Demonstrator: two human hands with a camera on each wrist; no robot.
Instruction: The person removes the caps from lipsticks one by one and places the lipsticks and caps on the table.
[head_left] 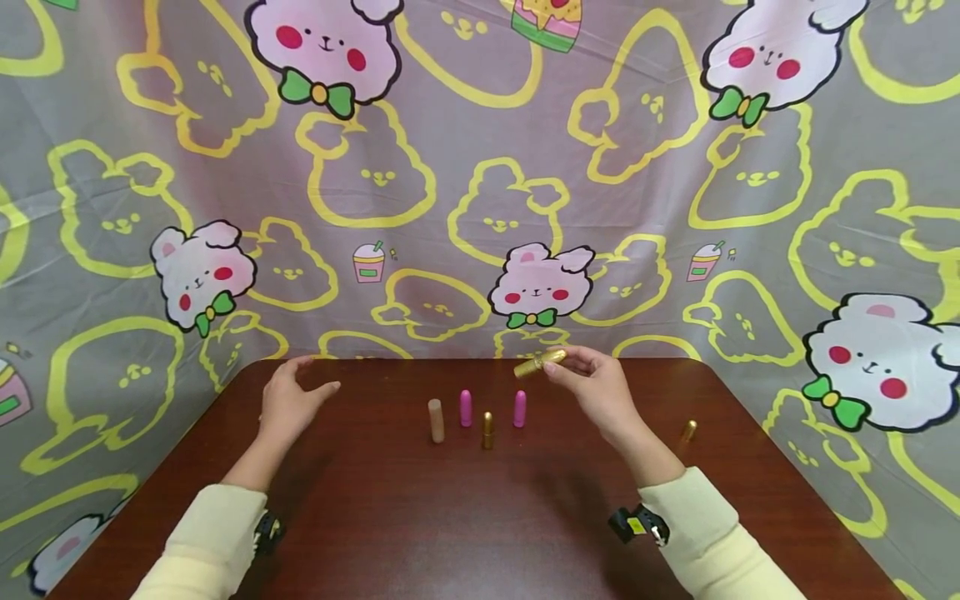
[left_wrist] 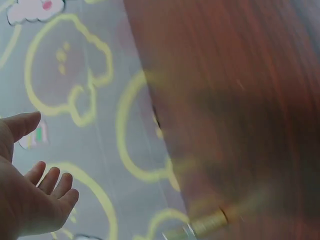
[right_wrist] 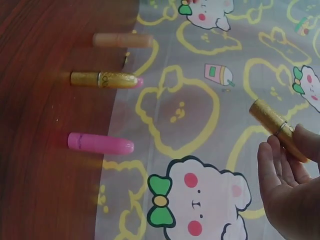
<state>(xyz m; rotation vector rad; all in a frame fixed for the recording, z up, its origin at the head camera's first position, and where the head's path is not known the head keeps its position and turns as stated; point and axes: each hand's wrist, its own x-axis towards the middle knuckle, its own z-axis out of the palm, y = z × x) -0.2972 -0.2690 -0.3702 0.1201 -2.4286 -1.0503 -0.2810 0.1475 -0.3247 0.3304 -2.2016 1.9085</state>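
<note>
Gold tube (head_left: 529, 367) pinched by right hand (head_left: 600, 390); left hand (head_left: 288, 404) spread, empty; pink tubes (head_left: 520, 409) upright on desk (head_left: 420, 517); patterned cloth (head_left: 465, 133) behind.

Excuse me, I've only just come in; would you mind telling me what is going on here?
A person's right hand holds a gold tube tilted above a brown table. Their left hand holds nothing, its thumb spread from the fingers. Near the middle, a beige tube, two pink tubes and a second gold tube stand upright. A third gold tube is off toward the table's right side.
</note>
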